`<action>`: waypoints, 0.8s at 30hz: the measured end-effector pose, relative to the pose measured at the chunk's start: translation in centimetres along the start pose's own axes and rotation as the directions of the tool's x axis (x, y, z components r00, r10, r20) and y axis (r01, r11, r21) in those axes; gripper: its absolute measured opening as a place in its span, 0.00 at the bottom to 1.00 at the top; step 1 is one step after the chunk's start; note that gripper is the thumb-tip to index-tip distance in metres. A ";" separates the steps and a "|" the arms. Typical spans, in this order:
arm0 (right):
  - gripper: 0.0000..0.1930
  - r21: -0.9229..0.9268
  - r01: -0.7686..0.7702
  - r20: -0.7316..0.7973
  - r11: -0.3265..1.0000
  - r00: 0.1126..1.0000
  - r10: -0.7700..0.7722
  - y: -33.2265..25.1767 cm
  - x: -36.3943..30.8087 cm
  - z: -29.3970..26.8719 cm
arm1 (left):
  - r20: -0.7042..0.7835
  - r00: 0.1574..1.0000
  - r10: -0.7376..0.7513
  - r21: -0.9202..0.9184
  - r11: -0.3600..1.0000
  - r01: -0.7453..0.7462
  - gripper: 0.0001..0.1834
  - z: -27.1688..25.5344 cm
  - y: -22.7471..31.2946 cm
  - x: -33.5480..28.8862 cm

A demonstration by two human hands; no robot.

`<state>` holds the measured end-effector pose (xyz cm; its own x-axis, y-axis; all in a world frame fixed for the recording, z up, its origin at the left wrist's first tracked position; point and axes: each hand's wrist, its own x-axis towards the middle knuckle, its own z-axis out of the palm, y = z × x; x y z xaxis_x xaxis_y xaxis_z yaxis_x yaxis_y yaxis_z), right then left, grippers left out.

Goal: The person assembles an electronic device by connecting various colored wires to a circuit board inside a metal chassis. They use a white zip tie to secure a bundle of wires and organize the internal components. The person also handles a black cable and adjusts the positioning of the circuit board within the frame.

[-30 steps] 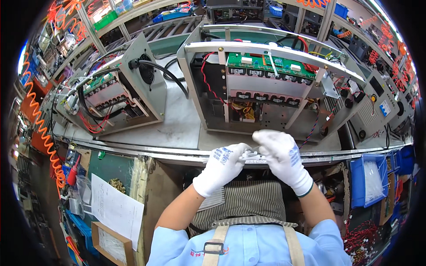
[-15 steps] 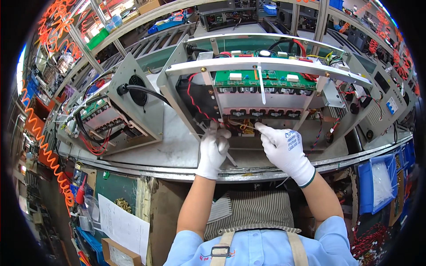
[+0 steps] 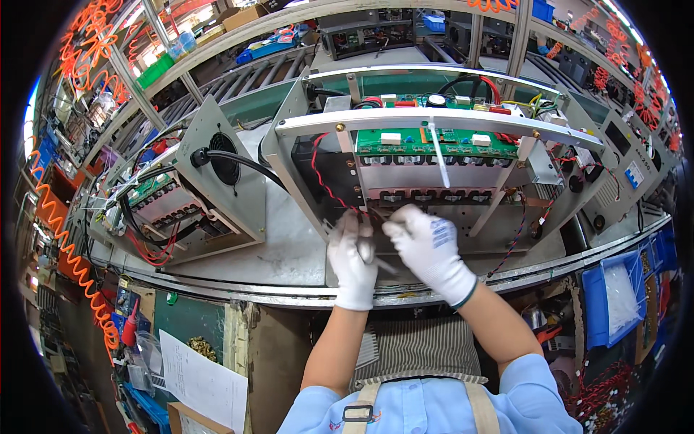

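Observation:
In front of me stands an open metal-framed chassis (image 3: 463,123) with a green circuit board (image 3: 408,139) inside. My left hand (image 3: 353,264), in a white glove, has its fingers closed at the chassis' lower left. A thin white strip, apparently a cable tie (image 3: 387,266), sticks out beside the palm, blurred. A red-and-black twisted wire (image 3: 323,173) runs down to those fingertips. Just to the right, my gloved right hand (image 3: 430,249) is bent into a pinch near the same wires; what lies between its fingers is hidden. Another white tie (image 3: 439,155) hangs from the chassis' front rail.
A second chassis with a black fan (image 3: 224,153) stands left, and a grey panel (image 3: 632,163) right. Below the bench edge are a paper sheet (image 3: 206,380), a blue bin (image 3: 614,300) of white strips and bundled red wires (image 3: 611,394). An orange coiled hose (image 3: 72,246) hangs left.
My right hand has moved left and down, closer to my left hand. The left hand has shifted slightly right and down. The yellowish wires between them are now covered.

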<state>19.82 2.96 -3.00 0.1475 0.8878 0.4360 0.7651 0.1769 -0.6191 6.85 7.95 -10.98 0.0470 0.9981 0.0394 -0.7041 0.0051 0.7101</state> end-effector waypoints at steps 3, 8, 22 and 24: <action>0.09 0.158 0.024 0.003 0.987 1.000 -0.025 0.3 0.4 3.4 | 0.030 0.964 0.263 0.506 0.828 -0.242 0.12 1.9 2.1 -2.7; 0.09 0.357 -0.042 0.127 0.933 0.992 -0.004 1.8 0.6 3.3 | 0.207 0.978 -0.026 0.650 0.751 -0.117 0.14 1.4 6.2 -0.9; 0.10 0.356 -0.079 0.221 0.931 0.975 -0.002 0.5 0.9 1.1 | 0.189 0.975 -0.120 0.879 0.463 -0.113 0.10 2.7 9.0 -0.5; 0.09 0.363 -0.127 0.267 0.923 0.963 0.027 0.5 0.9 1.1 | 0.149 0.972 -0.183 0.870 0.492 -0.041 0.09 3.4 9.6 -0.8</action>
<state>19.65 4.26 -3.60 -0.0048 0.9735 0.2287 0.4603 0.2052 -0.8637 2.47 6.95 -1.83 0.2801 0.9599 0.0133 0.2680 -0.0915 0.9591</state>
